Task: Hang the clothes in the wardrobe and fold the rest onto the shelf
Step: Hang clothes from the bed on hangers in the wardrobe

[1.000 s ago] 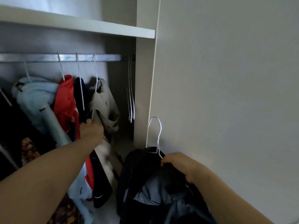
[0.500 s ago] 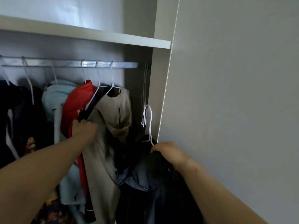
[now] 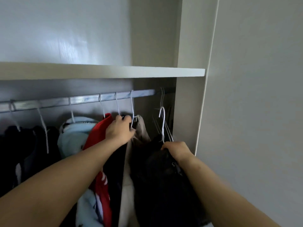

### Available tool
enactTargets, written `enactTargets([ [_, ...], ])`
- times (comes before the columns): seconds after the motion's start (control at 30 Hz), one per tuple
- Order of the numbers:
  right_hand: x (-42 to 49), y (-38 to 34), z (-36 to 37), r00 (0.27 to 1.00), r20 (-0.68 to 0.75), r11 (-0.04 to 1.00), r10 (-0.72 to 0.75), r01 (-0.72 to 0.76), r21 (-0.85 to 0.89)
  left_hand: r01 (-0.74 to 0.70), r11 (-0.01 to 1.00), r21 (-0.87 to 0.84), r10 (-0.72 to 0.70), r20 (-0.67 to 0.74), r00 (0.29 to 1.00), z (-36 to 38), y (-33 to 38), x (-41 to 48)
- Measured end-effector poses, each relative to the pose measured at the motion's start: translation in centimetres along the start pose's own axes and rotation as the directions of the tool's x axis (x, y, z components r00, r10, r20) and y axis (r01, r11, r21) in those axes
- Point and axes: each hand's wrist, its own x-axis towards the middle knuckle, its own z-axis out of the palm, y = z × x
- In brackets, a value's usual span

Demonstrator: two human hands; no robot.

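My right hand [image 3: 176,150] grips the neck of a white wire hanger [image 3: 162,123] that carries a black jacket [image 3: 162,185]; its hook points up, below the metal rail [image 3: 85,99] and apart from it. My left hand [image 3: 120,129] is closed around the top of the hung clothes, between a red garment [image 3: 96,133] and a beige garment [image 3: 141,130], by a dark garment's hanger. A light blue garment [image 3: 72,136] and dark clothes [image 3: 26,145] hang further left.
A white shelf [image 3: 101,72] runs just above the rail. Several bare white hangers [image 3: 162,99] hang at the rail's right end against the wardrobe's side panel [image 3: 188,112]. A pale door or wall [image 3: 254,112] fills the right.
My right hand has lifted the hanger with the black jacket up and into the wardrobe, closer to the rail. My left hand has climbed from the clothes' middle to their hanger tops. The view has tilted upward.
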Motion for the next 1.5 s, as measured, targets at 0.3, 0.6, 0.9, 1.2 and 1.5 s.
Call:
enactTargets([
  [0.3, 3.7, -3.1, 2.2, 0.984, -0.092, 0.980, -0.154, 0.140, -0.143, 0.102, 0.967, -0.235, -0.028, 0.302, 0.953, 2.7, 0.6, 5.3],
  [0.6, 8.4, -7.2, 3.8, 0.955, 0.005, 0.912, -0.295, 0.283, -0.296, 0.301, 0.858, -0.415, -0.146, 0.365, 0.919, 3.0, -1.2, 6.6],
  [0.9, 14.9, -9.0, 3.8, 0.914, 0.111, 0.788, -0.389, 0.393, -0.474, 0.427, 0.651, -0.628, -0.117, 0.473, 0.873, 2.5, -0.7, 6.3],
  [1.2, 18.9, -5.7, 5.9, 0.929, 0.174, 0.786, -0.327, 0.370, -0.496, 0.226, 0.901, -0.369, -0.187, 0.140, 0.972, 4.5, 0.4, 5.4],
  [1.5, 18.4, -3.8, 5.8, 0.934, 0.083, 0.894, -0.349, 0.358, -0.270, 0.210, 0.966, 0.153, -0.201, -0.074, 0.977, 7.1, 3.4, 5.0],
])
